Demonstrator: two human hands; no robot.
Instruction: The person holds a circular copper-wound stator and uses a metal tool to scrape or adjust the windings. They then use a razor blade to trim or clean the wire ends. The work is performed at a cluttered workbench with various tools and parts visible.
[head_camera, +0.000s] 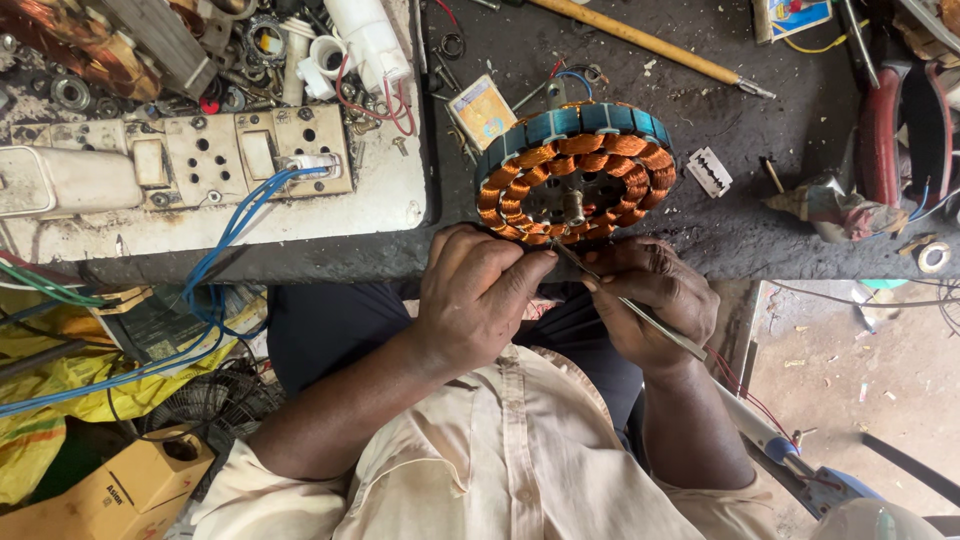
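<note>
Stator (575, 172) with copper windings lies at near edge of dark worktop (800, 120). Left hand (470, 295), grip closed, fingertips at stator's 7 o'clock rim. Right hand (655, 300) pinches thin metal tool (630, 305), tip at 6 o'clock. Razor blade (710, 172) at stator's 3 o'clock.

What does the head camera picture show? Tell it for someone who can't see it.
Two hands work on a round motor part wound with copper wire at the edge of a dark workbench. The right hand holds a thin metal tool to the coils while the left hand steadies them. A switchboard sits nearby.
</note>
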